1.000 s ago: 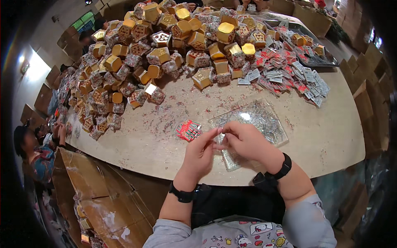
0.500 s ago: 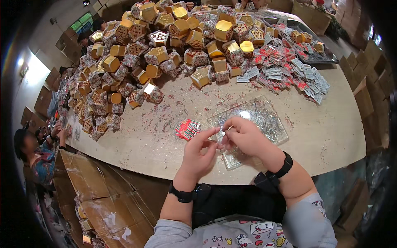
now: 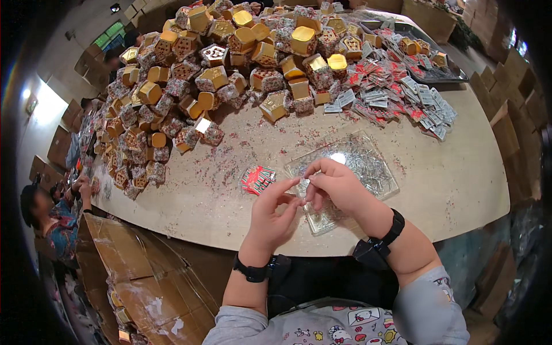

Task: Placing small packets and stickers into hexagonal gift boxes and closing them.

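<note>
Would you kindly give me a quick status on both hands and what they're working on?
Left hand and right hand meet fingertip to fingertip above the clear tray, pinching something too small to tell. Red packet lies beside the left hand. Nothing between them.

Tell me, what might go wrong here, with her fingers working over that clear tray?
The left hand and right hand pinch something too small to make out above the clear tray; it could slip and vanish among the confetti-like bits littering the table. The tray's near corner sits close to the table edge, so a nudge might tip it off.
</note>
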{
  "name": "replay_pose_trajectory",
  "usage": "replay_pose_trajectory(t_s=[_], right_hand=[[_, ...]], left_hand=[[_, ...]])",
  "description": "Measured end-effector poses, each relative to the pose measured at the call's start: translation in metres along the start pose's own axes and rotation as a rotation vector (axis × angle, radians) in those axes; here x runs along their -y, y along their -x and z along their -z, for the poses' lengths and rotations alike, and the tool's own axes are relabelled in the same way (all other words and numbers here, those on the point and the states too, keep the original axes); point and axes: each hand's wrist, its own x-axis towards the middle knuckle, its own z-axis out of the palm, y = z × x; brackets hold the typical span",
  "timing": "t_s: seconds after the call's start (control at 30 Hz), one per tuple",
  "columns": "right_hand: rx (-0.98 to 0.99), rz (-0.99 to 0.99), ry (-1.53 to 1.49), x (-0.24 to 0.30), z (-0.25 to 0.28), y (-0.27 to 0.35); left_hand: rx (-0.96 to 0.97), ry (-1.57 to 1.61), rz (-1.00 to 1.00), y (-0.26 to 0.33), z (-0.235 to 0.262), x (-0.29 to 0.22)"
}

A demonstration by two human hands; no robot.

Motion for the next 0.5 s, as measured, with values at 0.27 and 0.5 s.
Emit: replay_pose_trajectory(t_s=[0.27, 0.5], right_hand=[[0.049, -0.036, -0.124, -0.003, 0.0026, -0.0025], [0.024, -0.08, -0.08, -0.0023, -0.0032, -0.0024]], left_hand=[[-0.029, 0.029, -0.007, 0.001, 0.0016, 0.0029], [-0.027, -0.018, -0.098, -0.0001, 0.0017, 0.0039]])
